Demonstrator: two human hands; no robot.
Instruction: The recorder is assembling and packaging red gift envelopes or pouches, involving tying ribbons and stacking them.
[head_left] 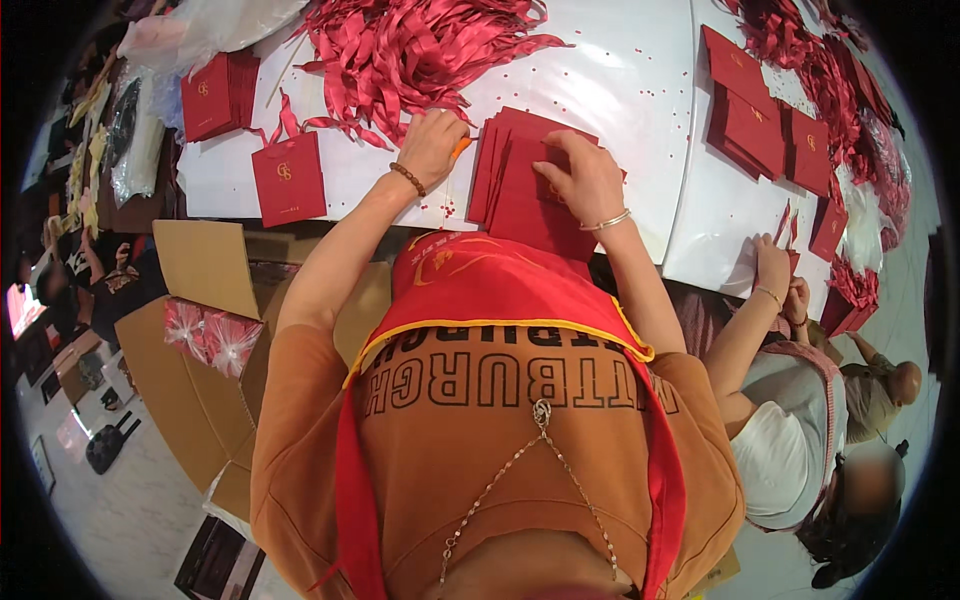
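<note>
My left hand (432, 145) is closed around a small orange object (461, 147), mostly hidden by the fingers, so its kind does not show. Just right of it, a fanned stack of flat red paper bags (495, 165) lies at the table's near edge. Over the top bag rests my right hand (590, 185), its thumb and fingers curved apart with nothing gripped between them. Beyond my left hand spreads a large heap of red ribbons (400, 60). A red bag with a ribbon handle (288, 178) lies left of my left forearm.
More red bags (215, 98) stand at the far left beside clear plastic wrap (180, 40). Small red paper dots dot the white table (620, 60). Below it at left is an open cardboard box (200, 265). At right, a co-worker's hands (772, 265) work near stacked bags (755, 130).
</note>
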